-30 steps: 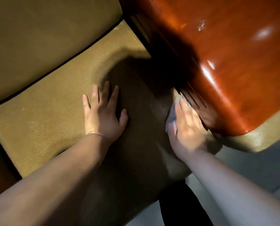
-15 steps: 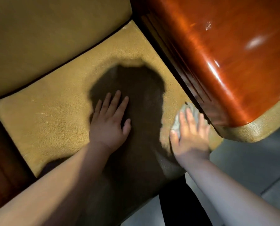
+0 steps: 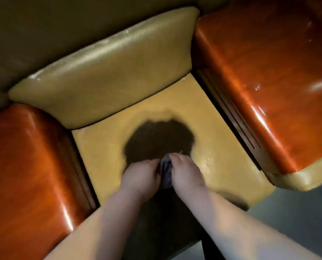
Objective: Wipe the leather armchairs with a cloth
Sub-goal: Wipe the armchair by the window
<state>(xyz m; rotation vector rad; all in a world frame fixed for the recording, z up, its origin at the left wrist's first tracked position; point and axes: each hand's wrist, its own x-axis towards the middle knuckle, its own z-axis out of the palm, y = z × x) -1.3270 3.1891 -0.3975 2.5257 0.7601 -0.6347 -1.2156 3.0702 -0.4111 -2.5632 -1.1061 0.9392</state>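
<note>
1. Cloth (image 3: 165, 170): a dark, bunched wad lying on the front centre of the seat cushion (image 3: 208, 132), directly between the two hands and touching both.
2. Left hand (image 3: 140, 176): fingers curled inward against the left side of the cloth, gripping it.
3. Right hand (image 3: 185, 172): fingers curled over the right side of the cloth, gripping it. Finger detail is blurred; how tightly either hand grips cannot be told.
4. Long axis: the wad runs roughly front to back, from the wrists toward the backrest (image 3: 107, 72).
5. Proximity: both hands lie equally close to the cloth; neither has the advantage.
6. Unwiped leather, as judged: the seat extends away from the hands toward the backrest and sideways toward the left armrest (image 3: 25, 166) and right armrest (image 3: 268, 81).
7. Probable next stroke: forward or sideways from the centre.
</note>
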